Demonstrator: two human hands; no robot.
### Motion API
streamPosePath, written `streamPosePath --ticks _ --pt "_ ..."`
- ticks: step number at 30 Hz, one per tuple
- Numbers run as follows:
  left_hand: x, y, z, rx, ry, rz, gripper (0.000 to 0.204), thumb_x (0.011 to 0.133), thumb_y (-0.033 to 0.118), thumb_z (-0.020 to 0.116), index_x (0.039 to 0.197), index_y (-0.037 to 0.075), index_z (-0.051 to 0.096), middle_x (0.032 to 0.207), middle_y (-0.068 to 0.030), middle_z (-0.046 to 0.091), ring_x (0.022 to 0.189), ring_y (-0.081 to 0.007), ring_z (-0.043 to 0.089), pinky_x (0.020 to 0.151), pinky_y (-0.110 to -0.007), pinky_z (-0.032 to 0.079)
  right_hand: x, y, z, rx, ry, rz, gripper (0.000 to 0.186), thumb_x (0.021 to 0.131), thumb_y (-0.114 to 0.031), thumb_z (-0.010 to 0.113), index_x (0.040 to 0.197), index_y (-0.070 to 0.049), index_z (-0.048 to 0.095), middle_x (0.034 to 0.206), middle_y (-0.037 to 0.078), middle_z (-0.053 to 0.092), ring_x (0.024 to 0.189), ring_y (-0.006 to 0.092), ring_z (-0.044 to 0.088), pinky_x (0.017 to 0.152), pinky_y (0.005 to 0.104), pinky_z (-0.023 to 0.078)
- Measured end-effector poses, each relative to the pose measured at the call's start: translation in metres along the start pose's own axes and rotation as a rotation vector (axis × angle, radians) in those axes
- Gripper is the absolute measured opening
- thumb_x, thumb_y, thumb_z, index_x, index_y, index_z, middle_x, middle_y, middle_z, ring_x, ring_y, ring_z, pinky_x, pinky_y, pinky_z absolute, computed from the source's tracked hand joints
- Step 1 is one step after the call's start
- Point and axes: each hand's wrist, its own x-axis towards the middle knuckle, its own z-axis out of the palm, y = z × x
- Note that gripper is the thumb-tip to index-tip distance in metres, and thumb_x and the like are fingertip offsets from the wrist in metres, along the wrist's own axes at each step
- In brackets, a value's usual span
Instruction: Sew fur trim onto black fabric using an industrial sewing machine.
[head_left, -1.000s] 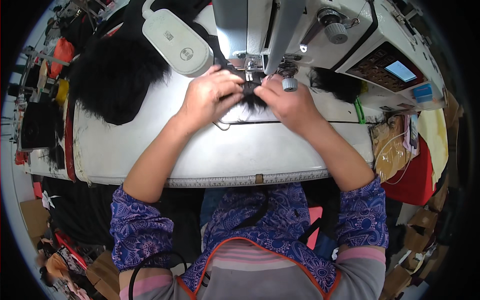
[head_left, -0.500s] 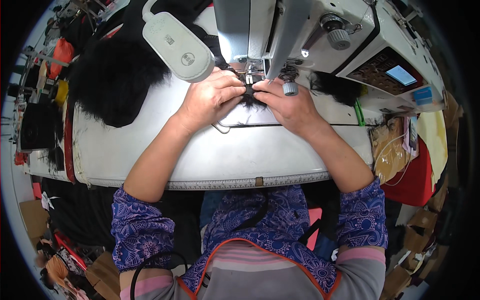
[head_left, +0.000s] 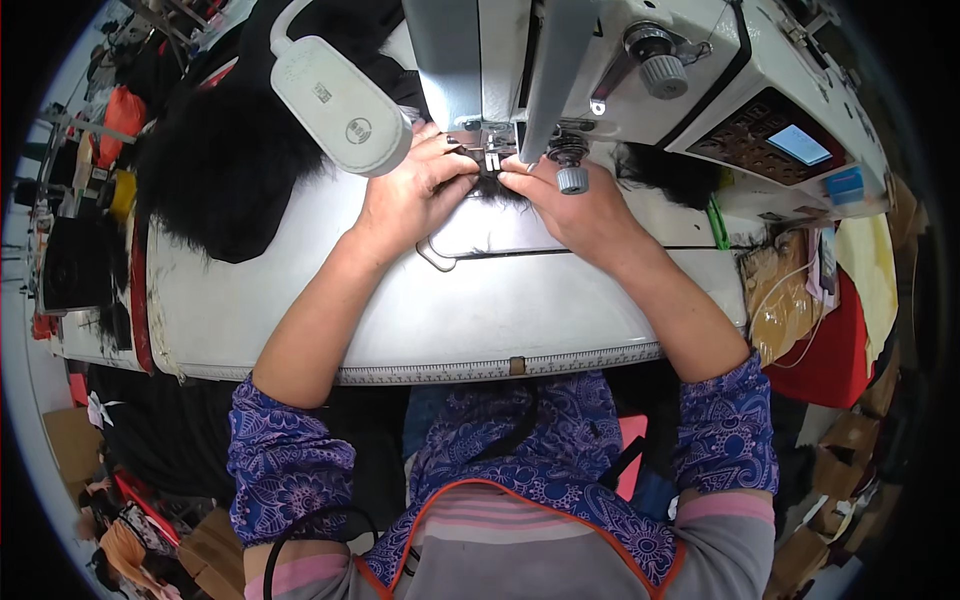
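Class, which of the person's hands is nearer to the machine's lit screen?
Right. The right hand is left of the lit screen; the left hand is farther left, beyond the presser foot.

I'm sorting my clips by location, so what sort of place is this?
Probably a sewing workshop, judging by the industrial sewing machine, black furry material at its presser foot, and the ruler strip edging the worktable.

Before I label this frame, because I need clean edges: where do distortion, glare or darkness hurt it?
Head view: the white tabletop has a bowed front edge, and the corners go black; head view: the display glows pale; head view: the dark furry piece between left hand and right hand shows little detail.
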Motion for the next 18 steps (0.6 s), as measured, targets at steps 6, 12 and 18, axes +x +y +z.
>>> streamPosePath --ticks 6,12,18 --pt "0.0005 0.0001 0.0029 0.013 0.009 -0.019 0.019 0.067 0.004 0.074 0.085 0.01 0.07 0.096 -0.003 0.068 0.093 -0.0219 0.061 0.087 -0.034 0.045 0.0005 0.002 -0.0005 0.006 -0.022 0.049 0.026 0.078 0.0 0.062 0.101 -0.011 0.067 0.105 0.004 0.066 0.095 0.0247 0.064 0.079 0.0348 0.054" --pt "-0.0007 -0.0021 0.0051 0.015 0.024 -0.025 0.018 0.067 0.003 0.074 0.083 0.008 0.07 0.096 -0.0037 0.068 0.095 -0.0233 0.061 0.086 -0.035 0.047 0.0 0.0044 0.0028 0.037 0.008 0.04 0.025 0.077 -0.001 0.064 0.1 -0.01 0.068 0.104 0.005 0.067 0.096 0.0249 0.064 0.08 0.0349 0.054" --pt "0.0015 -0.0014 0.0033 -0.032 0.015 -0.053 0.017 0.067 0.002 0.074 0.084 0.006 0.07 0.097 -0.0054 0.068 0.097 -0.025 0.06 0.086 -0.036 0.047 0.0001 0.0036 0.0026 0.023 -0.002 0.046 0.025 0.077 -0.001 0.064 0.1 -0.01 0.068 0.104 0.005 0.067 0.095 0.0249 0.064 0.08 0.0344 0.054"
